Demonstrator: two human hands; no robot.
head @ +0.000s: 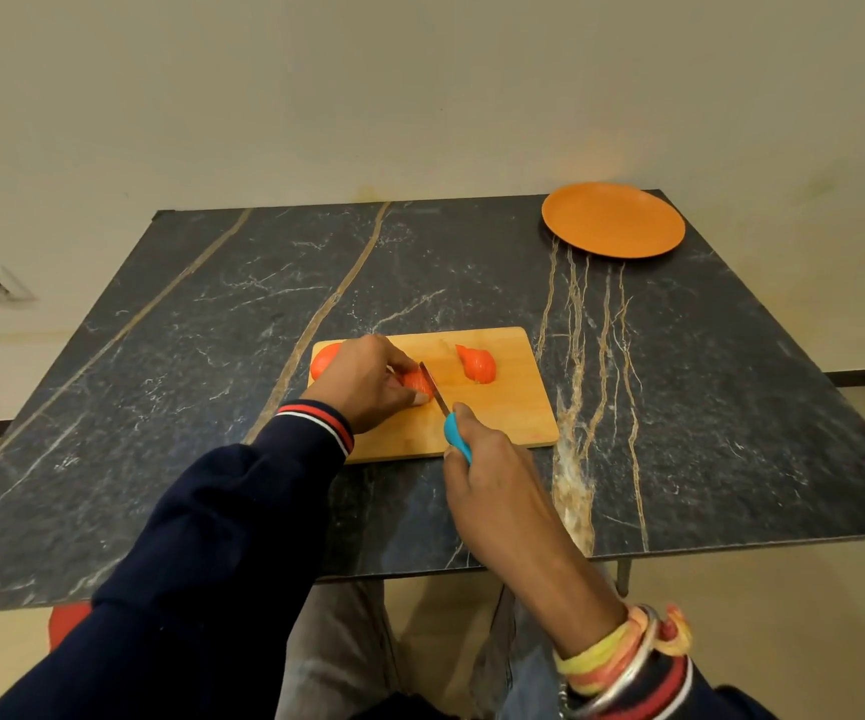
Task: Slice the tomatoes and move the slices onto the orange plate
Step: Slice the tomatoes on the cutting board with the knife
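Head | left hand (362, 379) pinches tomato half (416, 381) | right hand (492, 475) grips knife (453, 426), blade down

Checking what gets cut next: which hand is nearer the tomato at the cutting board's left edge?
Left. The left hand lies right beside that tomato, partly hiding it, while the right hand grips the knife farther right.
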